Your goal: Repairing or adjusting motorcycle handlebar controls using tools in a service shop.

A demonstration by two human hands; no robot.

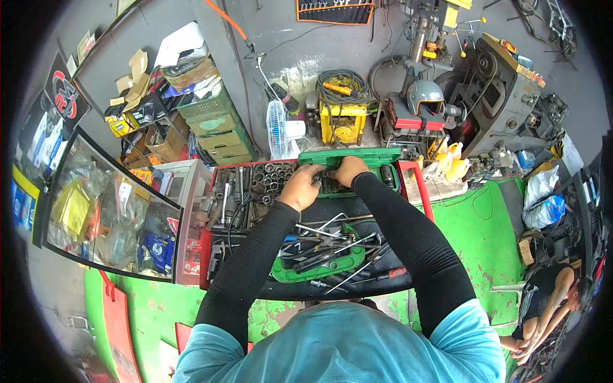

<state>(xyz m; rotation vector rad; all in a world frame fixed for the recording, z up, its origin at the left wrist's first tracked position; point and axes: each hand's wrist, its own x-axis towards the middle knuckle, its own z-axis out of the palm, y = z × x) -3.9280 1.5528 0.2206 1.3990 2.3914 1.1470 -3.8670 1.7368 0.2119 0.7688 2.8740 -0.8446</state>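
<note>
Both my hands are at an open green plastic case point(350, 155) at the far end of the tool tray, its lid raised at the back. My left hand point(302, 187) is at the case's left end, fingers curled around something small and dark. My right hand point(350, 171) reaches into the middle, its fingers bent down and partly hidden; what they grip cannot be made out. Dark metal pieces lie in the case between my hands, and a dark cylindrical piece point(387, 176) rests at its right end. Left of the case lie several metal sockets point(271, 177).
Nearer me, a green tray point(300, 276) bears hex keys and screwdrivers, including a red-handled screwdriver point(396, 272). A glass cabinet point(115, 210) stands left. Behind are a fan point(277, 129), a yellow machine point(343, 124) and a helmet point(425, 97). A person point(548, 300) sits at right.
</note>
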